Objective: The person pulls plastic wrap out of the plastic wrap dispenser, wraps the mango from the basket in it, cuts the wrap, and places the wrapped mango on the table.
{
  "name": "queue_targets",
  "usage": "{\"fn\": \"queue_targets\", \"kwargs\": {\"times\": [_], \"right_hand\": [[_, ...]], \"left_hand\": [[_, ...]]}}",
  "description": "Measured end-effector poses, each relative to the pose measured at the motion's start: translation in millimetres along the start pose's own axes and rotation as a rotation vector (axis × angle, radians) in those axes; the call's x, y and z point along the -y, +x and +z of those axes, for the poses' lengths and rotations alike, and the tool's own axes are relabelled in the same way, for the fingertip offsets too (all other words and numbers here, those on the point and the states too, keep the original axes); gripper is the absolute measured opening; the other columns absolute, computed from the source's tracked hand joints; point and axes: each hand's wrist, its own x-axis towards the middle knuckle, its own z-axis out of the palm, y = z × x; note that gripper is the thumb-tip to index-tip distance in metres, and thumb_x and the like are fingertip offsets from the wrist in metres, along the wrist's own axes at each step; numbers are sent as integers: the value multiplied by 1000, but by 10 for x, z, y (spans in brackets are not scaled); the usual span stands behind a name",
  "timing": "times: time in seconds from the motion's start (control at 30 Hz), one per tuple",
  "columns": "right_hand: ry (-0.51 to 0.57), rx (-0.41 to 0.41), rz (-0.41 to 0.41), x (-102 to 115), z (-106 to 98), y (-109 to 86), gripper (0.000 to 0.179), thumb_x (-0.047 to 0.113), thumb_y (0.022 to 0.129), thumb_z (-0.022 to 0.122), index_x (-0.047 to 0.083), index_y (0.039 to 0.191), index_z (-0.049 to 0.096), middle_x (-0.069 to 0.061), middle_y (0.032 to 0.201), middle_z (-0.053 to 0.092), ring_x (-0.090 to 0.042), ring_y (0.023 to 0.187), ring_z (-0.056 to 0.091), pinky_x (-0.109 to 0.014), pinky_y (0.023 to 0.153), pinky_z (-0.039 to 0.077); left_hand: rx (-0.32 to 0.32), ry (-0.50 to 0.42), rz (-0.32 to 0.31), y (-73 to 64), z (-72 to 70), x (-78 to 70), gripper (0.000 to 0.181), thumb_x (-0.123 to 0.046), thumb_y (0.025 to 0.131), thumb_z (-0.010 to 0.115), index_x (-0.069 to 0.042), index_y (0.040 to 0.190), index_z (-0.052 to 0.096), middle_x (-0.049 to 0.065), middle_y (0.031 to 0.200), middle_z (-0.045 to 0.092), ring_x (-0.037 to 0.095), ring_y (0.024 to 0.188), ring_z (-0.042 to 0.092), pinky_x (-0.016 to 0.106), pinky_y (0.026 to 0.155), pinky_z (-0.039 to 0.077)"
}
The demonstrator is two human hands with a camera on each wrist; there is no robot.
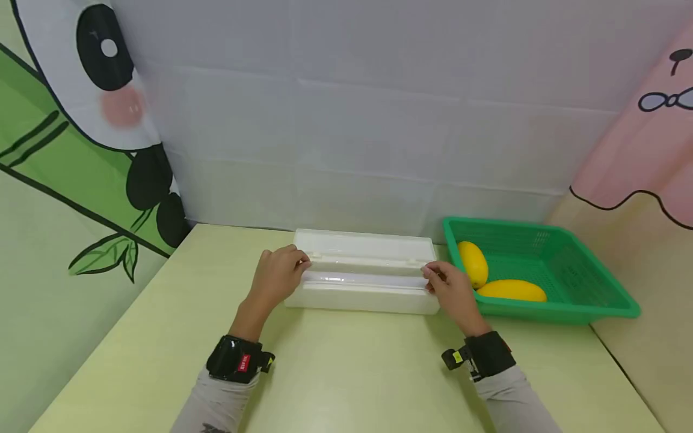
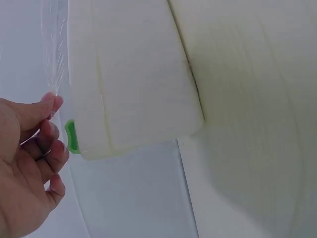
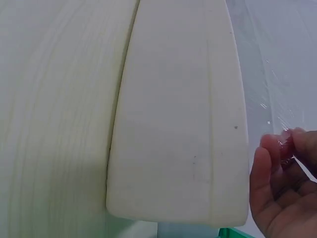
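Observation:
A white cling film dispenser point(image 1: 363, 302) stands on the table with its lid point(image 1: 363, 243) tipped back, and a roll of film point(image 1: 363, 278) shows inside. At its left end my left hand point(image 1: 277, 273) pinches a corner of the clear cling film point(image 2: 53, 44) between thumb and forefinger. At the opposite end my right hand point(image 1: 453, 293) pinches the other corner of the film point(image 3: 277, 106). The film stretches between both hands above the box. A small green piece point(image 2: 72, 136) sticks out at the dispenser's left end. How far the film is pulled out is hard to see.
Beside my right hand is a green plastic basket point(image 1: 574, 310) with two yellow, mango-like fruits point(image 1: 511, 290) in it. The pale yellow table point(image 1: 346, 373) meets a light cloth point(image 1: 379, 138) behind the dispenser.

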Motion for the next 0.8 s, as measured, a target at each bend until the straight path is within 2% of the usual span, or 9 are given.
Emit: {"fn": "queue_targets", "kwargs": {"times": [0.13, 0.23, 0.4, 0.5, 0.8], "right_hand": [[42, -54, -25, 38, -23, -10, 22, 14, 99, 62, -5, 107, 69, -19, 88, 69, -31, 75, 66, -31, 69, 58], [28, -80, -52, 52, -46, -12, 20, 13, 98, 64, -5, 106, 71, -20, 88, 70, -32, 76, 68, -32, 69, 58], [-23, -101, -68, 42, -56, -15, 19, 14, 97, 65, -2, 103, 73, -15, 86, 71, -27, 75, 68, -21, 69, 55], [-39, -106, -64, 56, -50, -20, 19, 15, 98, 65, -1, 103, 73, -13, 84, 71, -25, 75, 67, -16, 68, 52], [-65, -132, -51, 158, -14, -97, 20, 16, 97, 66, -1, 100, 74, -10, 81, 71, -15, 72, 64, -16, 64, 50]], "left_hand": [[-32, 18, 32, 29, -28, -9, 12, -20, 93, 71, -10, 93, 76, 1, 79, 72, 19, 65, 63, 41, 69, 46], [-36, 4, 50, 34, -56, -13, 13, -19, 94, 71, -8, 93, 77, 2, 75, 72, 16, 58, 59, 37, 63, 48], [-14, -79, 35, 17, -105, -17, 13, -17, 95, 69, -6, 96, 76, 0, 74, 70, 13, 59, 56, 31, 59, 46], [-26, -121, 25, 3, -126, -10, 13, -17, 94, 69, -5, 96, 75, 0, 73, 69, 13, 61, 56, 31, 60, 44], [-83, -177, 26, -61, -134, 1, 13, -16, 94, 69, -4, 92, 73, 3, 75, 69, 16, 62, 58, 34, 61, 47]]}}
